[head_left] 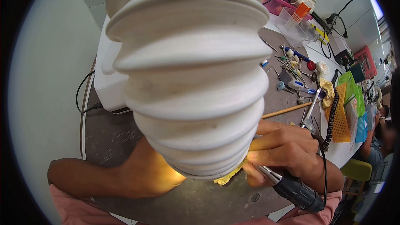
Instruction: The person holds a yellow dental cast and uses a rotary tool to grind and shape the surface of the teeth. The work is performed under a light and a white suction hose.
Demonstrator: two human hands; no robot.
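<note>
I am gripping the rotary handpiece point(291, 185) in my right hand point(287, 150), working the yellow piece point(227, 178); my left hand point(150, 171) sits hidden behind the ribbed hose point(187, 71), grip unclear; progress unreadable.

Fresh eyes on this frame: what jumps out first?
A big white ribbed flexible hose fills the centre, hiding most of the left hand. Below it at right, the right hand grips a black and silver rotary handpiece near a small yellow piece. Scattered small tools lie on the grey bench behind.
</note>
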